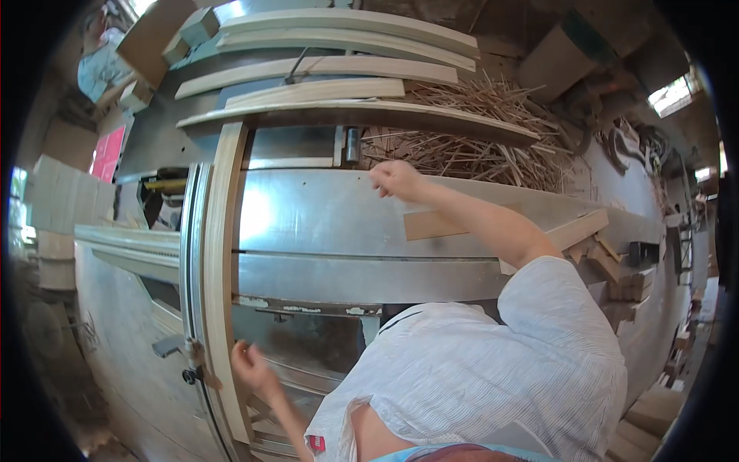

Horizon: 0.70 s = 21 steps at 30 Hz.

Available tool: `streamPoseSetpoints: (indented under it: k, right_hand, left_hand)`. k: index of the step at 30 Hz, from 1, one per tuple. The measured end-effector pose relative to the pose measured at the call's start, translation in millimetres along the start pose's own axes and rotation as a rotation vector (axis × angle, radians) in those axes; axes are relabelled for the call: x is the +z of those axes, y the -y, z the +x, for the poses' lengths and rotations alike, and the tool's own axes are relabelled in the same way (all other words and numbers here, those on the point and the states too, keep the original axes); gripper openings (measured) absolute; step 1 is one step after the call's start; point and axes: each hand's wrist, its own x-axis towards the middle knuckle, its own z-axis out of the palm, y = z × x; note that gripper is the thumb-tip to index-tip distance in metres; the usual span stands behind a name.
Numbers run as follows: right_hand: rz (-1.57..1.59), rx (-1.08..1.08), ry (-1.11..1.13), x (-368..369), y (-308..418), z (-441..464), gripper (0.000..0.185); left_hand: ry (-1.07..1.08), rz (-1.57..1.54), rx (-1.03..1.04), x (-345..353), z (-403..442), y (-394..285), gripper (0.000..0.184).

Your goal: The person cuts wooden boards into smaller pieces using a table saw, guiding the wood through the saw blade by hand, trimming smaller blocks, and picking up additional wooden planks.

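Note:
My left hand is beside the lower part of a long pale wooden board, its fingers slightly bent and apart, with nothing seen in them. Whether its fingertips touch the board cannot be made out. My right hand is over the far side of the metal machine table, near a small metal cylinder. Its fingers are curled together, and nothing shows in them. The board lies along a metal rail, its far end by a dark-edged curved plank.
Several curved wooden strips lie across the far side. Behind the table is a heap of thin wood offcuts. A flat wood piece is under my right forearm. Wood blocks sit at the right. Another person is at the upper left.

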Motion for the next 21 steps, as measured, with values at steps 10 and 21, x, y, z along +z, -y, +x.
streamPoseSetpoints:
  k: [10,21]
  right_hand:
    - [0.107,0.018,-0.620,-271.5,-59.0,65.3,0.040]
    - [-2.586,-0.386,-2.083,-475.8,-302.2,274.2,0.103]
  left_hand:
    - [0.656,0.243,0.390,227.2,-15.6,-117.7,0.038]
    - [0.498,0.271,-0.077,175.1,-53.7,-107.0,0.033]
